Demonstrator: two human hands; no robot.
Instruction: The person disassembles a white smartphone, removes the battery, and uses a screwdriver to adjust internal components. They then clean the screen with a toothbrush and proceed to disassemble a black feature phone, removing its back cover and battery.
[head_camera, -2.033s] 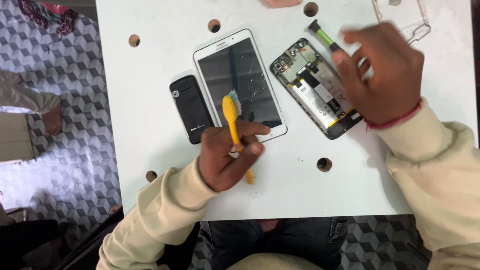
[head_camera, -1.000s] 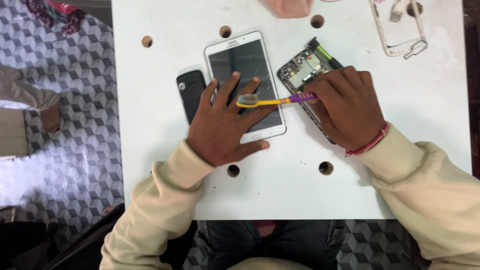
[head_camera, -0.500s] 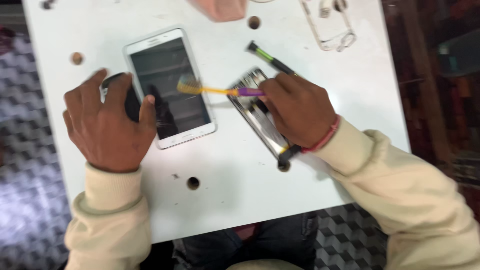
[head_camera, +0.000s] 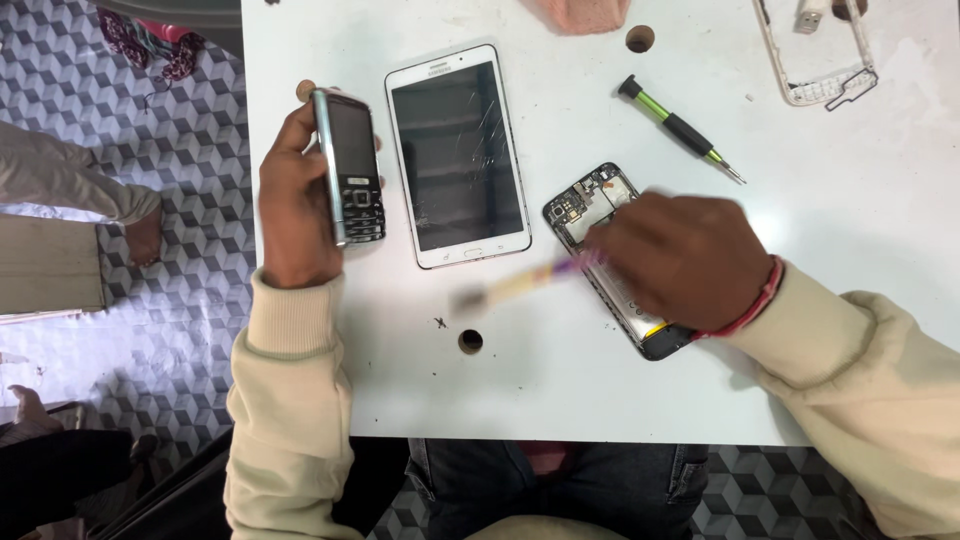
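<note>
The left hand (head_camera: 300, 205) is wrapped around a black keypad phone (head_camera: 350, 168), holding it tilted on edge above the white table (head_camera: 560, 400) near its left edge. Just beside it lies a white tablet (head_camera: 458, 155) with a cracked screen. The right hand (head_camera: 680, 258) pinches a blurred yellow toothbrush (head_camera: 525, 283), resting over an opened smartphone (head_camera: 600, 215) with its circuit board bared. A green-and-black screwdriver (head_camera: 680, 128) lies toward the far edge, and a white phone frame (head_camera: 815, 50) sits at the far right corner.
</note>
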